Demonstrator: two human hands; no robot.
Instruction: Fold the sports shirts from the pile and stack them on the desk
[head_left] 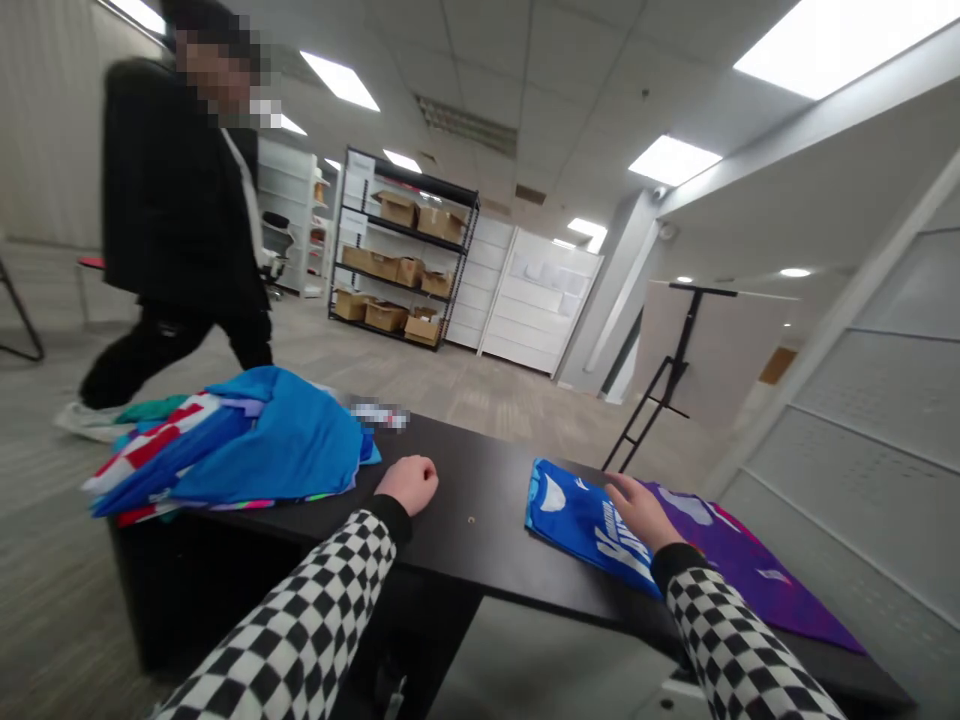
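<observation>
My left hand (409,484) rests in a loose fist on the black table (480,540), close to a small round hole in the tabletop. To its left lies a heaped pile of blue and multicoloured garments (247,450), not touching the hand. My right hand (641,510) lies with its fingers apart on a folded blue printed jersey (581,525). The hand's outer side is at the edge of a flat purple printed garment (750,570). Both sleeves are black-and-white checked.
A person in black clothes (180,200) is striding past beyond the table's far left. A metal shelf unit with cardboard boxes (401,260) stands at the back. A black stand (667,370) is to the right, before a pale partition wall. A small blurred item (379,414) lies at the table's far edge.
</observation>
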